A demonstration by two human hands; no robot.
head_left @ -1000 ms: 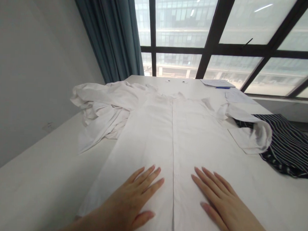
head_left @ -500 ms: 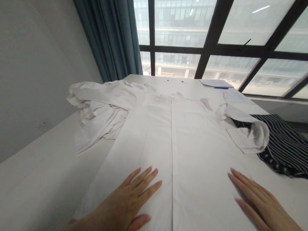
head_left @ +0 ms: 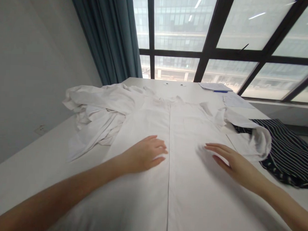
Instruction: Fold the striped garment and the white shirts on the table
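White shirt: (head_left: 186, 190) spread on the bench, button side up, from mid-bench to the near edge of view, where its hem is cut off.
Front placket: (head_left: 168, 173) runs near to far between the hands; the buttons are too faint to make out.
Collar: (head_left: 167, 100) at the far end, pale against the pale bench, its outline hard to follow.
Left hand: (head_left: 145, 154) over the shirt, just left of the placket, its grip narrow, with fingers loosely curled and thumb slightly apart; whether it touches the cloth I cannot tell.
Right hand: (head_left: 234, 163) above the shirt, right of the placket, its grip fairly wide between thumb and fingers, with a blurred shadow beneath.
Left sleeve area: (head_left: 99, 95) a rumpled white heap; where sleeve ends and other folds begin is unclear.
Right sleeve: (head_left: 260, 137) bent back in a loop, covering part of the striped cloth.
Striped cloth: (head_left: 291, 150) black and white, at the right, cut off by the picture's edge.
Bench: (head_left: 33, 175) white, mostly hidden by the shirt.
Far right: papers (head_left: 214, 86) and a blue pen (head_left: 220, 91); any writing is unreadable.
Beyond: a blue curtain (head_left: 113, 36) and a window (head_left: 182, 25), both cut off above.
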